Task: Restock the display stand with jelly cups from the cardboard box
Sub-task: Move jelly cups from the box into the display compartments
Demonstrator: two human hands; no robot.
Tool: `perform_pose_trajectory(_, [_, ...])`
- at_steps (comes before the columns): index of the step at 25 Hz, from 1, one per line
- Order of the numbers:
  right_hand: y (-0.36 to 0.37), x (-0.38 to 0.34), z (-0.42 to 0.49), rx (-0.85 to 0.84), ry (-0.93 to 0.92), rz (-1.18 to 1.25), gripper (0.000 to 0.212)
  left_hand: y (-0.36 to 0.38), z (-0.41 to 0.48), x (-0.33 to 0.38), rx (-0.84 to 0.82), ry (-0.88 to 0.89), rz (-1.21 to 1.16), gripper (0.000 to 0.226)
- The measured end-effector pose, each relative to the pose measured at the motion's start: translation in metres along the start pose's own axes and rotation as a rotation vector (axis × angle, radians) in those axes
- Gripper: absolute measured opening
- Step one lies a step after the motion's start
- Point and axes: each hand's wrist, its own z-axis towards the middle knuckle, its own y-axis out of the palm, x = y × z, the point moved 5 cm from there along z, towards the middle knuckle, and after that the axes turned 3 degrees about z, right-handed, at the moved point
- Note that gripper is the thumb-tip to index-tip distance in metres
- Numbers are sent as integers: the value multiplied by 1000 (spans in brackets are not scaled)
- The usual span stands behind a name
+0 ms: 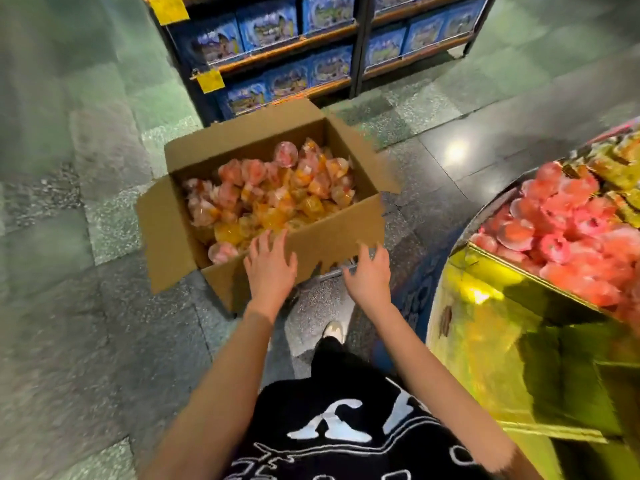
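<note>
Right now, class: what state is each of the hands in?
Left hand: open, fingers spread over the box flap, holding nothing.
Right hand: open, fingers spread, holding nothing.

Nothing here can be read. The white print on the black shirt (341,433) forms no clear letters. The yellow paper tags (210,80) and blue picture boxes (267,25) on the wooden shelf rack (360,46) are too blurred.
</note>
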Motion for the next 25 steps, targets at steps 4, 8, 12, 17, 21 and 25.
perform_pose_trajectory(4, [-18, -6, 73, -69, 17, -7, 63, 4, 64, 14, -47, -85, -62, 55])
perform_pose_trajectory(8, [-16, -16, 128, -139, 16, 126, 62, 20, 109, 19, -63, -90, -118, 56])
perform_pose_trajectory(12, [-3, -27, 180, -167, 48, 209, 63, 44, 161, 17, -165, -120, -156, 57])
perform_pose_trajectory(17, [26, -22, 254, -182, 171, 326, 65, 83, 236, 18, -292, -208, -314, 55])
perform_pose_trajectory(21, [46, -23, 300, -161, 223, 358, 67, 104, 282, 19, -315, -218, -370, 54])
perform_pose_trajectory(25, [64, -16, 325, -119, 305, 316, 64, 124, 313, 9, -335, -330, -386, 56])
